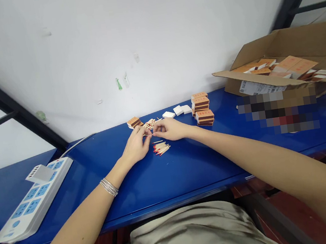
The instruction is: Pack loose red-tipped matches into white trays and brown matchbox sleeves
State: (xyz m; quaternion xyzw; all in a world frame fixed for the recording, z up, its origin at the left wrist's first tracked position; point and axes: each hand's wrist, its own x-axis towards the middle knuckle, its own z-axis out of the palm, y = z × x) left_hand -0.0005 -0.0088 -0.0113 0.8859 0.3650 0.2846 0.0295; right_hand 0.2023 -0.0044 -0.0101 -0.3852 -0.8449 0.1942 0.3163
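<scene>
Over the blue table, my left hand (136, 144) and my right hand (168, 129) meet with thumbs and fingers pinched together. Between the fingertips is a thin sliver that looks like a matchstick, mostly hidden. Just below them lies a small bunch of matches (162, 148), their red heads toward the left and front. A looser heap of matchsticks (150, 124) lies behind my hands, partly covered by them. Beside that heap, a few matchboxes (134, 122) sit behind my left hand. White matchbox trays (168, 114) lie behind my right hand.
Stacked matchboxes (200, 102) stand right of my hands near the wall. An open cardboard box (229, 84) with more matchboxes is at the right. A white power strip (44, 195) with a plugged-in adapter lies at the left. The blue table (187, 167) meets the wall behind.
</scene>
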